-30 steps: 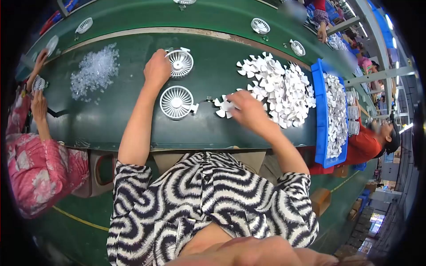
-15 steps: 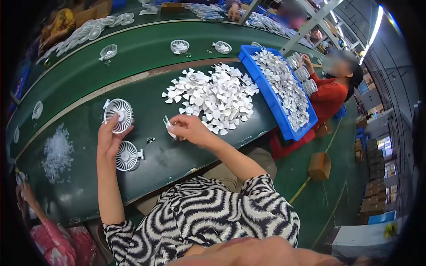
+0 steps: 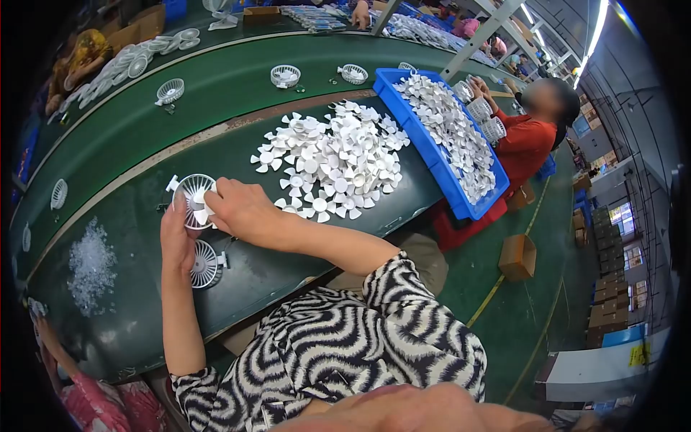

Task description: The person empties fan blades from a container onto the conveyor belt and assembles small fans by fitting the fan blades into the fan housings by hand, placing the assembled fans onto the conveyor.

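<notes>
My left hand [image 3: 177, 237] is wrapped round a round white fan housing [image 3: 191, 183] with a slatted cage, its open face turned up. At its centre my right hand [image 3: 243, 209] pinches a white fan blade [image 3: 201, 214]. The fingers partly hide the blade, so I cannot tell whether it sits on the shaft. Just below my left hand a second white fan housing [image 3: 206, 265] lies on the green bench [image 3: 288, 248]. To the right of my hands is a heaped pile of loose white fan blades [image 3: 338, 155].
A blue tray [image 3: 461, 205] full of fan blades stands right of the pile. Small clear plastic pieces [image 3: 92, 266] lie at the left. Several fan housings [image 3: 286, 76] rest on the green belt [image 3: 230, 79] beyond. A person in red [image 3: 529, 151] sits at the right.
My right hand has moved left from beside the pile to the held fan housing, bringing the fan blade to its centre. My left hand still holds the housing.
</notes>
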{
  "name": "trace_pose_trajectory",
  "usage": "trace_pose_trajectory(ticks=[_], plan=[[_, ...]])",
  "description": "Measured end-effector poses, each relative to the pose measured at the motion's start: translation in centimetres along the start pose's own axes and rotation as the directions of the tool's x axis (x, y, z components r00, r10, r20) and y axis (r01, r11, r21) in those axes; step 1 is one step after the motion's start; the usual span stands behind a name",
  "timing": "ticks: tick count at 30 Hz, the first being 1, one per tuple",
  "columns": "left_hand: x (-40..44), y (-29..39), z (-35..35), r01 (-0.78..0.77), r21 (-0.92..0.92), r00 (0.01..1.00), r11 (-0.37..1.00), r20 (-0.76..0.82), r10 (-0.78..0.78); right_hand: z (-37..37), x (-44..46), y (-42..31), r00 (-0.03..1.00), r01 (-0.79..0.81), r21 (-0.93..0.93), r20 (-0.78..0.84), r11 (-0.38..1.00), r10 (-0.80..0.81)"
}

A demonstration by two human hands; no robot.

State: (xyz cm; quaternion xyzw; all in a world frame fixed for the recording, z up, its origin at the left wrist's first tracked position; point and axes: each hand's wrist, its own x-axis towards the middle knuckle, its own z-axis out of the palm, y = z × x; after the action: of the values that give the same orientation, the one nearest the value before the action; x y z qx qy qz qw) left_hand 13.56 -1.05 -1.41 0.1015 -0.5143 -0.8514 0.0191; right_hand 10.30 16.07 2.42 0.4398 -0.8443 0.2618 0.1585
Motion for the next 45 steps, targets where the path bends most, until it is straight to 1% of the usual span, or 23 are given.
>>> trace_pose_trajectory(ticks=[3,4,6,8,11,13,14,15,16,18,20,23,25,27,29,31,32,33,35,37,40,42,45], plan=[[-0.4,0.1,0.7,0.000,-0.003,1.000,1.000,-0.007,0.000,0.6,0.3,-0.3,1.000,-0.022,-0.003,0.001,1.000,0.022],[-0.2,0.0,0.4,-0.013,0.018,0.998,1.000,0.064,0.012,1.0,0.5,-0.3,1.000,-0.020,-0.002,0.004,1.000,0.020],[-1.3,0.3,1.7,0.009,0.071,0.999,0.997,0.041,-0.012,2.1,0.9,0.1,0.999,-0.022,0.033,-0.034,0.999,0.023],[-0.6,-0.5,0.7,-0.006,0.072,0.998,0.997,0.066,0.002,2.8,1.2,0.4,0.999,-0.025,0.035,-0.039,0.999,0.026],[-0.4,-0.4,0.5,-0.016,0.073,0.999,0.997,0.029,0.014,2.6,1.4,0.4,0.999,-0.034,0.055,-0.037,0.998,0.036],[0.0,-0.6,0.2,-0.119,0.121,0.992,0.986,-0.028,0.123,2.4,1.5,0.1,0.999,-0.039,0.074,-0.030,0.996,0.041],[0.0,-0.5,0.1,-0.118,0.121,0.992,0.986,-0.028,0.123,2.3,1.4,-0.2,0.995,-0.015,0.107,-0.101,0.994,0.026],[-0.1,-0.1,0.2,-0.165,0.172,0.983,0.971,-0.053,0.177,2.2,1.4,-0.3,0.985,0.011,0.137,-0.171,0.991,0.012],[-0.1,0.1,0.2,-0.209,0.223,0.970,0.952,-0.073,0.230,1.8,1.3,-0.3,0.985,0.010,0.136,-0.170,0.991,0.014],[0.0,0.0,0.1,-0.227,0.233,0.966,0.946,-0.067,0.248,1.1,1.3,0.1,0.978,0.012,0.140,-0.208,0.990,0.018],[-0.1,0.2,0.2,-0.260,0.373,0.949,0.891,-0.073,0.308,1.0,1.1,0.6,0.980,0.008,0.134,-0.198,0.991,0.019],[-0.1,-0.3,0.2,-0.275,0.377,0.946,0.884,-0.057,0.319,0.6,1.0,0.6,0.977,0.043,0.126,-0.211,0.991,-0.015],[0.0,-0.4,0.2,-0.283,0.367,0.946,0.886,-0.049,0.322,0.5,1.0,0.9,0.940,-0.048,0.115,-0.330,0.992,0.083],[-0.1,-0.3,0.5,-0.320,0.352,0.929,0.880,-0.066,0.364,0.5,0.7,1.4,0.935,-0.088,0.132,-0.331,0.987,0.127],[-0.1,-0.2,0.4,-0.317,0.351,0.933,0.881,-0.049,0.356,0.4,0.4,1.3,0.947,-0.027,0.091,-0.315,0.995,0.055],[-0.3,-0.2,0.5,-0.305,0.359,0.943,0.882,-0.013,0.331,0.9,0.3,0.5,0.948,0.070,0.106,-0.317,0.992,-0.033],[-0.5,-0.1,0.7,-0.300,0.370,0.947,0.879,0.007,0.320,1.0,0.3,-0.1,0.956,0.077,0.122,-0.289,0.990,-0.039],[-0.6,-0.1,0.7,-0.252,0.393,0.964,0.884,0.020,0.266,1.3,0.3,-0.1,0.956,0.078,0.122,-0.290,0.989,-0.039],[-0.4,-0.9,0.7,-0.300,0.423,0.947,0.855,0.024,0.320,2.0,0.4,-0.1,0.987,-0.006,0.103,-0.159,0.995,0.022],[-0.6,-0.6,1.2,-0.294,0.439,0.948,0.849,0.025,0.316,2.5,0.5,0.4,0.988,0.000,0.092,-0.156,0.996,0.014],[-0.6,-0.4,1.3,-0.269,0.374,0.959,0.888,0.016,0.283,2.5,0.5,0.2,0.989,-0.021,0.072,-0.147,0.997,0.032],[-0.5,-0.2,1.0,-0.084,0.244,0.996,0.966,-0.003,0.087,2.0,0.4,-0.1,0.990,-0.032,0.043,-0.138,0.999,0.037],[-0.4,-0.4,0.8,-0.107,0.228,0.993,0.968,-0.013,0.113,2.3,0.4,0.6,0.993,-0.041,0.081,-0.106,0.996,0.049]])
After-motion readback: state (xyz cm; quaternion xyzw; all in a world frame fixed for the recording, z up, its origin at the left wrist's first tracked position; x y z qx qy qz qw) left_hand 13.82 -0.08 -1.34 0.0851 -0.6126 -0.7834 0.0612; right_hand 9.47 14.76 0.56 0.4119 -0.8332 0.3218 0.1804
